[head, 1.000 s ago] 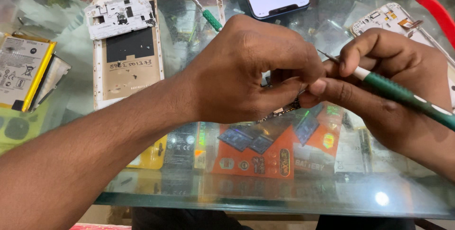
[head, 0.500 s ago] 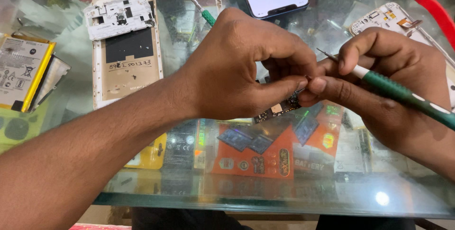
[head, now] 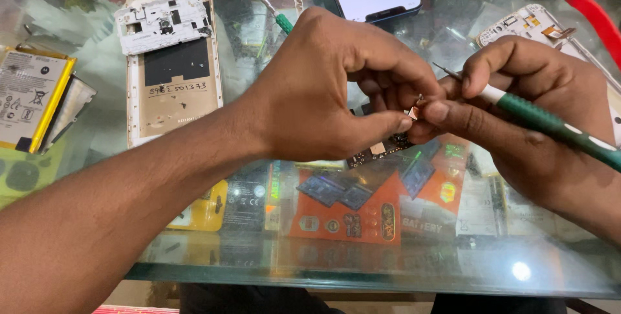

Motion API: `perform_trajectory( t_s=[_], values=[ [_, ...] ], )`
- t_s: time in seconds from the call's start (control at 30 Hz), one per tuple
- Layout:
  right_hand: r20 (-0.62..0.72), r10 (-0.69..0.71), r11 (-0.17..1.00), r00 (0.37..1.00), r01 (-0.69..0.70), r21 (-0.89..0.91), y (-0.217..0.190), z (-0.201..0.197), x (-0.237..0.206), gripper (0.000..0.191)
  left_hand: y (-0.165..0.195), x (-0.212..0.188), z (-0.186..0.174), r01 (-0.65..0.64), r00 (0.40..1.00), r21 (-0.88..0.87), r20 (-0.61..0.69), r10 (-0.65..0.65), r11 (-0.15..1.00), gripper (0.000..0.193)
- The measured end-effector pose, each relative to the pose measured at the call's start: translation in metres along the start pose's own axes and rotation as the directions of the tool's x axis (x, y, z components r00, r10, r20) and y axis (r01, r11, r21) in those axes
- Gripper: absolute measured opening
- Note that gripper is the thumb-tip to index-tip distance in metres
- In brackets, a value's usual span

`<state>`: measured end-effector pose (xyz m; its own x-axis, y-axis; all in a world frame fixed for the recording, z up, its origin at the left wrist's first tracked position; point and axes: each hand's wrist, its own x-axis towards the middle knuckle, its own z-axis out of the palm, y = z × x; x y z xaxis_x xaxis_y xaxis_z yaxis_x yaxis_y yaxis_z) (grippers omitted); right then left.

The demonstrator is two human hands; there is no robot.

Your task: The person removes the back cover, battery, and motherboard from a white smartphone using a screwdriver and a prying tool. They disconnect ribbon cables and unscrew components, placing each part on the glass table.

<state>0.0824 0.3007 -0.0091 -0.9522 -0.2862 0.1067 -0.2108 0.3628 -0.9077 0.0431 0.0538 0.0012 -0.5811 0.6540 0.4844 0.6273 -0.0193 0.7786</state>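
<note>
little had changed over the last second: left hand (head: 330, 94) still pinched the small circuit board (head: 381, 147) above the glass counter (head: 388, 269), mid-scene; right hand (head: 517, 104) kept its grip on the green screwdriver (head: 550, 123), tip at the board.

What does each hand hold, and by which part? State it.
Left hand pinches a small circuit board by its top edge; right hand grips a green screwdriver near its tip.

Glass counter top (head: 362, 269) fills view, see-through. Bright round light spot (head: 521, 270) shines on glass near front edge. Under glass: shelf with orange packs (head: 349, 207) and yellow pack (head: 207, 207). Dark floor below front edge. No wall or window seen.
</note>
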Motion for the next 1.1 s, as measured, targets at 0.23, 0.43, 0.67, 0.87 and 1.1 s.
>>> perform_trajectory(
  t_s=[0.23, 0.43, 0.67, 0.87, 1.1],
  values=[
    [0.037, 0.017, 0.998, 0.999, -0.019, 0.062, -0.002, 0.0, 0.0, 0.017, -0.01, -0.001, 0.0, 0.167, 0.986, -0.18, 0.02, -0.166, 0.969, 0.016],
    [-0.004, 0.025, 1.0, 1.0, -0.025, 0.007, 0.0, -0.001, -0.001, 0.009, -0.018, 0.001, 0.0, 0.18, 0.984, -0.136, 0.021, -0.179, 0.974, 0.015],
    [0.029, 0.063, 0.897, 0.998, -0.07, 0.436, 0.007, -0.007, 0.003, 0.033, -0.019, 0.0, 0.0, 0.244, 0.969, -0.16, 0.014, -0.245, 0.956, 0.015],
    [0.002, -0.003, 0.929, 1.0, 0.002, 0.37, 0.005, -0.008, -0.004, 0.017, -0.02, 0.003, -0.001, 0.251, 0.967, -0.127, -0.003, -0.253, 0.96, 0.015],
    [0.025, -0.056, 0.984, 0.998, 0.051, 0.17, -0.006, -0.005, -0.008, 0.011, -0.019, 0.002, 0.0, 0.267, 0.964, -0.118, 0.026, -0.266, 0.956, 0.015]
  ],
)
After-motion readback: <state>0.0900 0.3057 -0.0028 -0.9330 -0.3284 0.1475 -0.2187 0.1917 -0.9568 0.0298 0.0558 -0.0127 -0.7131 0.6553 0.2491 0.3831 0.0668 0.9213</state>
